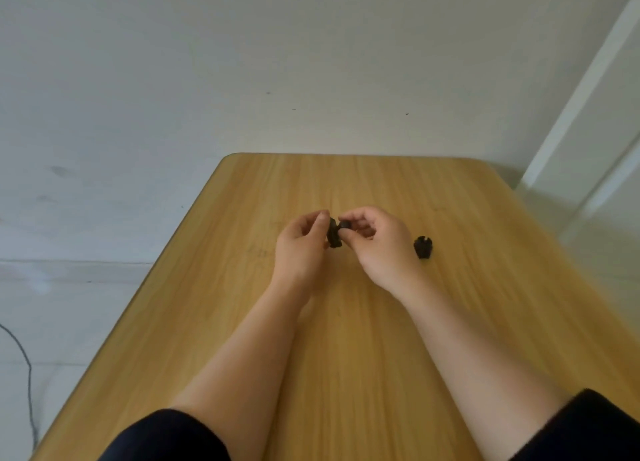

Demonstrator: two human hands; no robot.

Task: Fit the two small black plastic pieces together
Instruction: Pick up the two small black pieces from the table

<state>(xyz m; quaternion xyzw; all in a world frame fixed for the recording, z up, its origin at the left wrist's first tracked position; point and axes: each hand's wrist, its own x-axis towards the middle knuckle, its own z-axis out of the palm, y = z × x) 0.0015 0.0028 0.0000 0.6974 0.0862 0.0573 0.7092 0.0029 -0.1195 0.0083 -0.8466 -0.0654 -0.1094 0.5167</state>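
Over the middle of the wooden table, my left hand pinches a small black plastic piece between thumb and fingers. My right hand pinches a second, smaller black piece at its fingertips. The two pieces touch each other between the hands; whether they are joined is hidden by the fingers. Both hands hover just above the tabletop.
A third small black notched piece stands on the table right of my right hand. A white wall rises behind the table, a white door frame stands at the right, and a dark cable lies on the floor at left.
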